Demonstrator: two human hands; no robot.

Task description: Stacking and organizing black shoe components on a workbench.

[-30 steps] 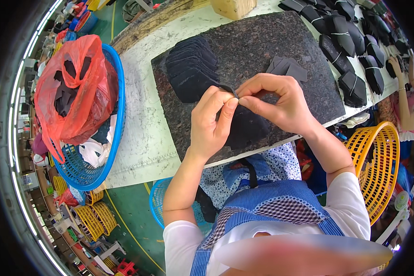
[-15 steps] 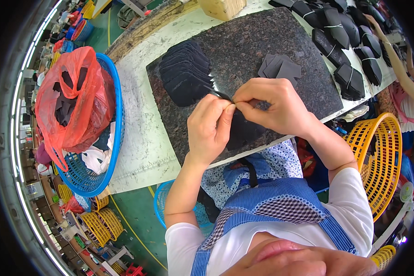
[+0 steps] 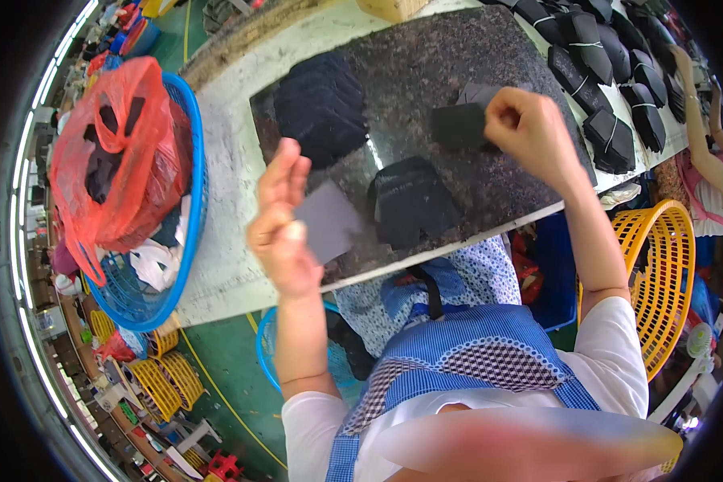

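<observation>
At the left front of the dark stone slab [image 3: 426, 60], my left hand [image 3: 285, 229] is smeared by motion. A thin grey sheet [image 3: 329, 221] lies against its thumb; its grip there is partly hidden. Over to the right, my right hand [image 3: 530, 132] has its fingers curled and pinches the edge of a small black piece [image 3: 458, 127]. Grey pieces [image 3: 478, 94] lie partly behind that black piece. Between my hands, near the slab's front edge, rests a flat black cut piece [image 3: 414, 201]. A fanned stack of black pieces [image 3: 320, 108] sits farther back on the left.
Left of the slab stands a blue basket [image 3: 197, 241] holding a red plastic bag [image 3: 149, 189]. Tied black bundles [image 3: 610, 140] crowd the far right of the table. A yellow basket [image 3: 679, 297] stands at the right. A co-worker's arm [image 3: 691, 112] reaches in beyond the bundles.
My hands, earlier pinched together over the slab, have parted. The left has moved left beside the grey sheet; the right has moved right and back, to the black piece by the grey pieces.
</observation>
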